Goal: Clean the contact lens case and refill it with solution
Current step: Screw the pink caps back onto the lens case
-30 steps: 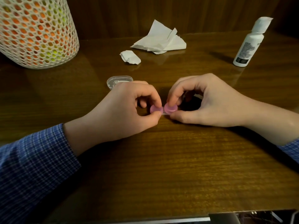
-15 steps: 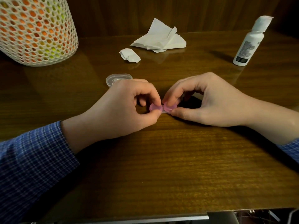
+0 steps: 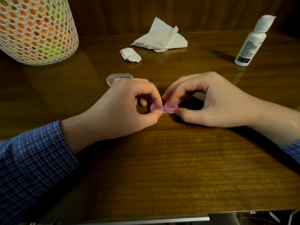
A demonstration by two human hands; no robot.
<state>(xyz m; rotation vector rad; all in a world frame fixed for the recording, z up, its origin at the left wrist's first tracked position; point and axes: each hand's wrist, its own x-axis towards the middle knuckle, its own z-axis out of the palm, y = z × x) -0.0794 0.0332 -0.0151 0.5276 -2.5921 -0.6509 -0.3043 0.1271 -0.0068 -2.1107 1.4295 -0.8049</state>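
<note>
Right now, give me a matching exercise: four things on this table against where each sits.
Things:
1. solution bottle
2. mesh basket
3. pink-capped lens case
4. crumpled tissue

Places:
A. far left
B. pinched between both hands
C. far right
D. far middle, by the wall

Pairs: 1-C, 2-A, 3-B, 4-D

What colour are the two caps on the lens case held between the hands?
Pink; the caps show best in the head view, on a clear base.
</note>
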